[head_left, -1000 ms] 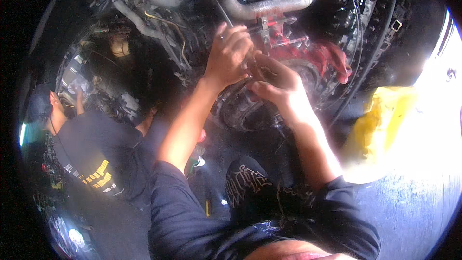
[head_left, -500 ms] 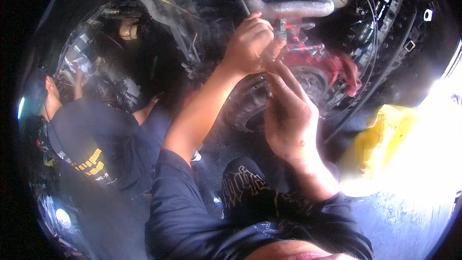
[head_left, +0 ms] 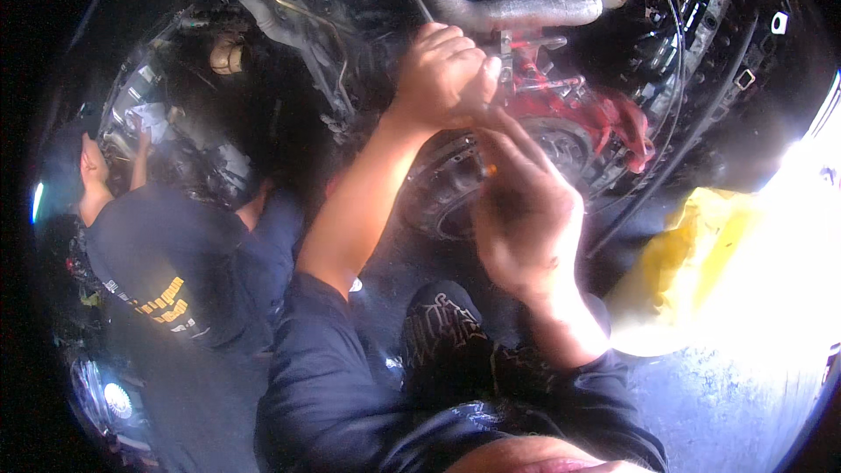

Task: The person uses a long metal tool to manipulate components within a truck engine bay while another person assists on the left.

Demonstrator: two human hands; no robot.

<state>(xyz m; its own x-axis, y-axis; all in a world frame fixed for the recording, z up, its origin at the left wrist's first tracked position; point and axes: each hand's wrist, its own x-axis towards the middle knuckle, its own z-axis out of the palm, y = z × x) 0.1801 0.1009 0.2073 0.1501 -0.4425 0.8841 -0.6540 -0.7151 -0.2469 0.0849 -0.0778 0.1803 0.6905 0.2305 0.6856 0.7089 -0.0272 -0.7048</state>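
Note:
My left hand is closed in a fist around a tool with a thin straight metal shaft. The shaft slants up and left out of the fist, beside a silver bent pipe; its far end is out of sight. Just below, my right hand points its fingers, held together, up against the left hand's underside. A small orange bit shows at its inner edge; what its fingers hold is hidden. Behind the hands are a red-painted metal bracket and a dark round housing.
At the left a person in a dark shirt bends toward other machine parts. A yellow object lies in glare at the right. Dark cables run down the right side. My shoe rests on the floor below.
My left hand has shifted slightly left, and more of the orange bit shows by my right hand. The person at the left has moved their head and arm a little.

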